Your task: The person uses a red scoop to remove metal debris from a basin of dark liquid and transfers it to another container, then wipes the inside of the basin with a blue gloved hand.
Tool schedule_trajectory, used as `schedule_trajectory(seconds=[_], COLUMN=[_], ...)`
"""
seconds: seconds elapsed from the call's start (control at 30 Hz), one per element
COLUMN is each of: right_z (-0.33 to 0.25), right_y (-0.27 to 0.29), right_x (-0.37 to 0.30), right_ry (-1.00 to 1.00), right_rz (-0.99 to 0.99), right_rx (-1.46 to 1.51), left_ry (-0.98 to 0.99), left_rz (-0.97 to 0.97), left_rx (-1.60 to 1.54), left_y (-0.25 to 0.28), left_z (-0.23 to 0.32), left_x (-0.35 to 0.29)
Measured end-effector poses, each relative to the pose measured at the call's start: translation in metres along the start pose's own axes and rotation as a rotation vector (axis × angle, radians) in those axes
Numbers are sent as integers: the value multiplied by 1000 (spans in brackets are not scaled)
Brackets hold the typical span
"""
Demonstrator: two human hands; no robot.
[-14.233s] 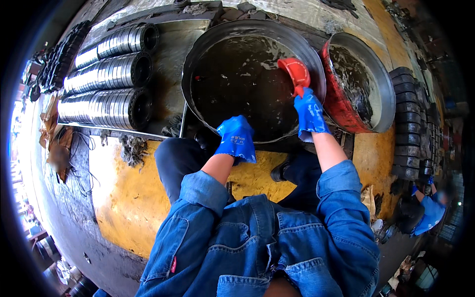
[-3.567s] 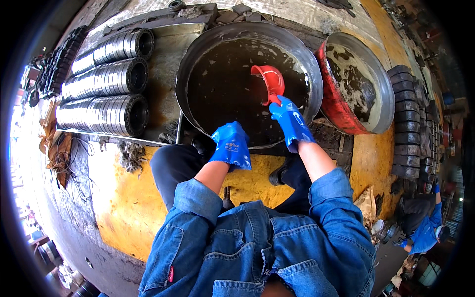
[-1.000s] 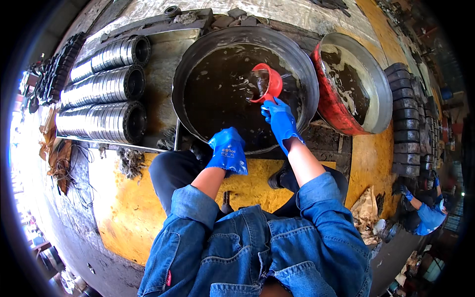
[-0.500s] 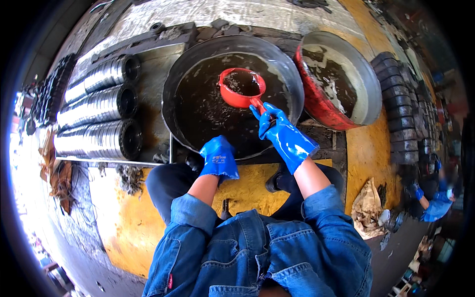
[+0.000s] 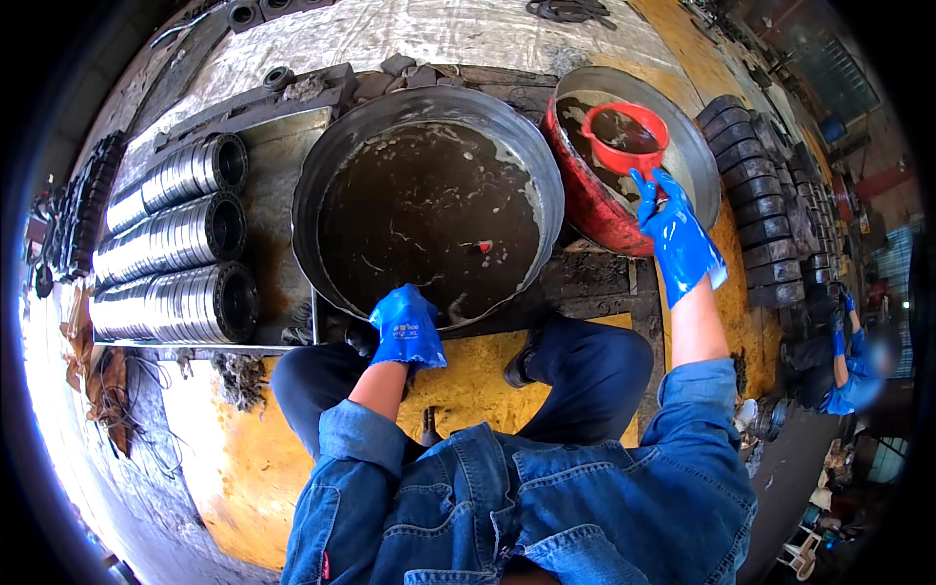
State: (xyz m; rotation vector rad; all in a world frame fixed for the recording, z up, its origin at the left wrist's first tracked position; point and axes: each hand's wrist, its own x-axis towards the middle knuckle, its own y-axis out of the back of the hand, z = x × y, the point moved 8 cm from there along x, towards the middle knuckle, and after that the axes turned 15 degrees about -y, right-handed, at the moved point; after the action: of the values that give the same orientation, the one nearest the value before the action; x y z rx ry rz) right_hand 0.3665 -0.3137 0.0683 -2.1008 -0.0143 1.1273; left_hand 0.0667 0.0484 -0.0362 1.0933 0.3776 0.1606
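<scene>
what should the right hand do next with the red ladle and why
Probably tip the red ladle to pour into the red-sided tub: the right hand holds it by its handle over that tub's opening, and its bowl looks upright with brown liquid inside.

Mouth up, the red ladle holds brown liquid just beyond the gripping right hand. Below the ladle is the red-sided tub; left of the grip stands the wide grey basin.

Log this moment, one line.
left hand: at near rim of large basin; right hand: holding red scoop over red tub; metal rings: in rows
</scene>
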Motion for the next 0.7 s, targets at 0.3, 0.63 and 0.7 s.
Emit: schedule_trajectory(seconds=[0.3, 0.63, 0.7], right_z=[-61, -43, -15], right_y=[26, -2, -17], right_x=[-7, -42, -28], right_ry=[653, 1128, 751], right_rz=[558, 1146, 489], right_rx=[-1229, -1912, -1406], left_ry=[2, -154, -75], left_rz=[-8, -14, -6], left_rx=[8, 55, 48], left_y=[10, 14, 14], left_z=[3, 17, 11], left_x=[-6, -7, -5])
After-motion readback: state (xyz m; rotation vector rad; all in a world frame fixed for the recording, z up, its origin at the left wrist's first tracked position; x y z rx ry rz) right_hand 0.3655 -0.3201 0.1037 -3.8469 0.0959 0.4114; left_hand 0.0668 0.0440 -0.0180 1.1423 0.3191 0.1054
